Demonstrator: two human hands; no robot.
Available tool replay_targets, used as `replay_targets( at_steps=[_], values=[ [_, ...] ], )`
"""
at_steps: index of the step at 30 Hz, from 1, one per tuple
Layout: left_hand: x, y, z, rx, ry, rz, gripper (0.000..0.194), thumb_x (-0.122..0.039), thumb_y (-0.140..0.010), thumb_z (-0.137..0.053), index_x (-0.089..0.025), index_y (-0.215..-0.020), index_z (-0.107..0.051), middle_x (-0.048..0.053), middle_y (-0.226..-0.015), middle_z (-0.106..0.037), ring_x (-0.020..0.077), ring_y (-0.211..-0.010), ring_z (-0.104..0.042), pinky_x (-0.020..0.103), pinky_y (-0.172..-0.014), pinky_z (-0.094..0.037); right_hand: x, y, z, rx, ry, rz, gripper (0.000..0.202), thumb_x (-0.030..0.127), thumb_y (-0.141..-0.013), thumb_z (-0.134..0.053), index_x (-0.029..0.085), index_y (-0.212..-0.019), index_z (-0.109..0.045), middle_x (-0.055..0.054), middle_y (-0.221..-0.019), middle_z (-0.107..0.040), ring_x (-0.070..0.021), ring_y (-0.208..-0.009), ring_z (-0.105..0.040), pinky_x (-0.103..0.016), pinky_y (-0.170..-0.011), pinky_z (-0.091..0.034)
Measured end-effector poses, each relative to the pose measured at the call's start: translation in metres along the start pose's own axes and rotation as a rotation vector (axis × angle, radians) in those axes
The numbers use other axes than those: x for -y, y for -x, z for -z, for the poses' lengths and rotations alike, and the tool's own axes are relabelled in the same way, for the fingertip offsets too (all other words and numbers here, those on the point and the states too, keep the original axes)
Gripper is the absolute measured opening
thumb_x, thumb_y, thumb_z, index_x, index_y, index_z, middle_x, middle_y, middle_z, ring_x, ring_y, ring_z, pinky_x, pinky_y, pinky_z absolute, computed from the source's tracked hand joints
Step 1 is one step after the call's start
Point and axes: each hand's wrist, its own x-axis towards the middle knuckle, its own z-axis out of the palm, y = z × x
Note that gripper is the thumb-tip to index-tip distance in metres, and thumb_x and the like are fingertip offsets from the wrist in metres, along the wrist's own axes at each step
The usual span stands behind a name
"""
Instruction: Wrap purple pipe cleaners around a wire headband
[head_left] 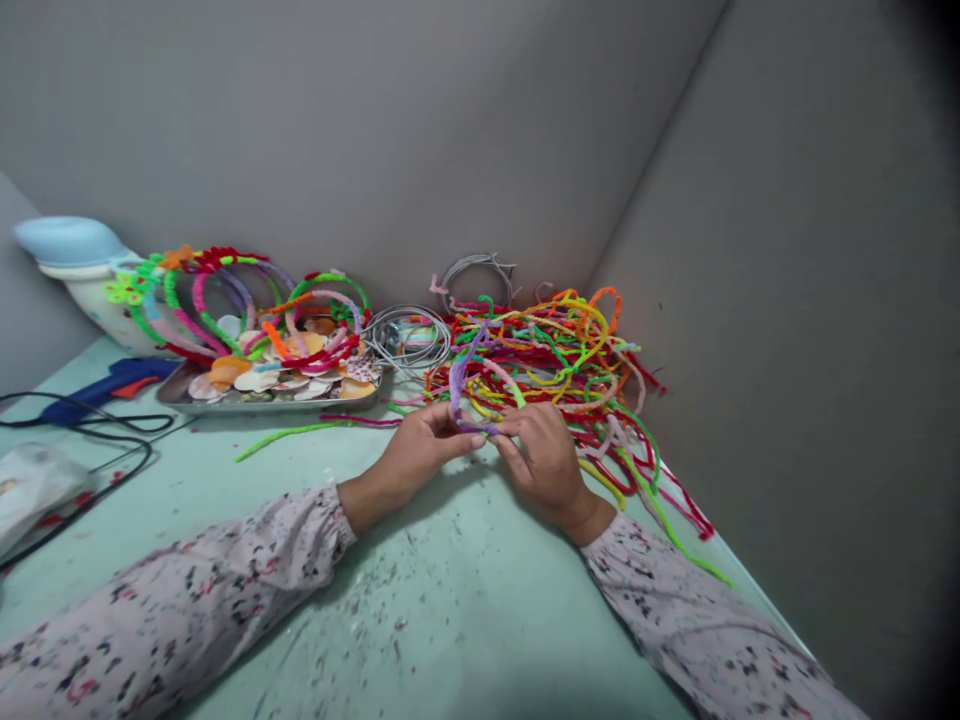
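Observation:
A purple fuzzy stem (pixel 458 380) is bent into a ring with a pink and green part on its right side. My left hand (pixel 424 450) pinches the ring at its lower left. At the lower right, my right hand (pixel 546 462) is closed on the same ring, fingertips close to those of my left hand. Just behind both hands lies a big tangled pile of colourful fuzzy stems (pixel 540 350). Coils of grey wire (pixel 412 340) rest to the left of the pile.
A metal tray (pixel 277 407) of shells and fuzzy rings stands at the back left. Beside it are a blue glue gun (pixel 112 388) with a black cable, a white container with a blue lid (pixel 75 243) and a plastic bag (pixel 37 485). Walls rise behind and right.

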Motion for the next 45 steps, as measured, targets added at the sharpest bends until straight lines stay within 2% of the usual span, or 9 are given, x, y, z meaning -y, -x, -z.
replay_targets(
  at_steps=[7, 15, 19, 21, 23, 26, 28, 35, 45],
  values=[
    [0.002, 0.005, 0.001, -0.098, -0.217, -0.182, 0.017, -0.026, -0.072, -0.074, -0.016, -0.081, -0.065, 0.001, -0.079, -0.067, 0.0134, -0.075, -0.060, 0.028, -0.073, -0.047, -0.002, 0.000, 0.000, -0.029, -0.010, -0.044, 0.006, 0.022, -0.090, -0.054, 0.021, -0.089, -0.059, -0.005, -0.087, -0.065, -0.0222, -0.086, -0.055, -0.040, -0.078, -0.044],
    [0.001, 0.011, 0.002, -0.116, -0.511, -0.466, 0.015, -0.023, -0.080, -0.068, -0.020, -0.094, -0.066, 0.003, -0.091, -0.067, 0.0149, -0.086, -0.059, 0.031, -0.083, -0.047, -0.005, 0.002, -0.002, -0.048, -0.034, -0.145, 0.007, 0.024, -0.090, -0.054, 0.020, -0.087, -0.059, -0.006, -0.085, -0.063, -0.0221, -0.085, -0.053, -0.040, -0.077, -0.044],
    [0.001, 0.010, 0.001, -0.197, -0.538, -0.385, 0.030, -0.023, -0.076, -0.070, -0.018, -0.103, -0.056, 0.003, -0.093, -0.062, 0.0127, -0.078, -0.056, 0.027, -0.073, -0.048, -0.004, 0.001, -0.002, -0.040, -0.022, -0.118, 0.006, 0.023, -0.090, -0.055, 0.020, -0.089, -0.059, -0.006, -0.086, -0.064, -0.0226, -0.086, -0.054, -0.040, -0.077, -0.044],
    [0.001, 0.008, 0.000, -0.226, -0.488, -0.332, 0.037, -0.025, -0.073, -0.073, -0.017, -0.104, -0.054, 0.003, -0.094, -0.062, 0.0132, -0.078, -0.057, 0.028, -0.073, -0.048, -0.003, 0.001, -0.001, -0.033, -0.020, -0.080, 0.006, 0.022, -0.089, -0.054, 0.020, -0.089, -0.060, -0.006, -0.086, -0.064, -0.0226, -0.086, -0.055, -0.041, -0.077, -0.044],
    [-0.001, 0.007, 0.000, -0.202, -0.441, -0.274, 0.032, -0.027, -0.073, -0.073, -0.016, -0.099, -0.058, 0.005, -0.093, -0.065, 0.0152, -0.081, -0.060, 0.030, -0.076, -0.049, -0.002, 0.000, 0.000, -0.019, -0.026, -0.049, 0.006, 0.022, -0.090, -0.054, 0.021, -0.089, -0.060, -0.006, -0.086, -0.065, -0.0226, -0.086, -0.055, -0.041, -0.077, -0.044],
    [-0.003, 0.007, -0.001, -0.090, -0.391, -0.215, 0.019, -0.031, -0.078, -0.067, -0.015, -0.088, -0.066, 0.006, -0.085, -0.069, 0.0173, -0.080, -0.062, 0.031, -0.076, -0.049, -0.001, -0.001, 0.001, -0.002, -0.035, -0.034, 0.007, 0.022, -0.090, -0.054, 0.021, -0.089, -0.060, -0.006, -0.085, -0.065, -0.0227, -0.087, -0.055, -0.040, -0.077, -0.044],
    [-0.004, 0.007, -0.001, -0.049, -0.377, -0.207, 0.020, -0.033, -0.081, -0.064, -0.015, -0.088, -0.069, 0.005, -0.084, -0.071, 0.0175, -0.078, -0.063, 0.031, -0.075, -0.050, 0.000, -0.001, 0.001, 0.017, -0.039, -0.027, 0.006, 0.022, -0.090, -0.054, 0.021, -0.089, -0.060, -0.005, -0.085, -0.065, -0.0222, -0.086, -0.055, -0.040, -0.077, -0.044],
    [-0.004, 0.007, -0.001, -0.072, -0.402, -0.155, 0.022, -0.035, -0.083, -0.060, -0.015, -0.082, -0.068, 0.002, -0.073, -0.067, 0.0143, -0.068, -0.058, 0.026, -0.066, -0.046, -0.001, 0.001, -0.002, 0.073, -0.035, 0.007, 0.005, 0.022, -0.090, -0.054, 0.020, -0.089, -0.058, -0.005, -0.086, -0.064, -0.0207, -0.084, -0.053, -0.039, -0.077, -0.043],
    [0.000, 0.006, 0.000, -0.069, -0.432, -0.105, 0.026, -0.036, -0.081, -0.058, -0.015, -0.066, -0.059, -0.003, -0.058, -0.051, 0.0112, -0.057, -0.044, 0.022, -0.056, -0.035, -0.003, 0.005, -0.003, 0.120, 0.041, 0.043, 0.006, 0.023, -0.090, -0.053, 0.020, -0.090, -0.058, -0.006, -0.088, -0.063, -0.0227, -0.088, -0.053, -0.040, -0.079, -0.042]
  ],
)
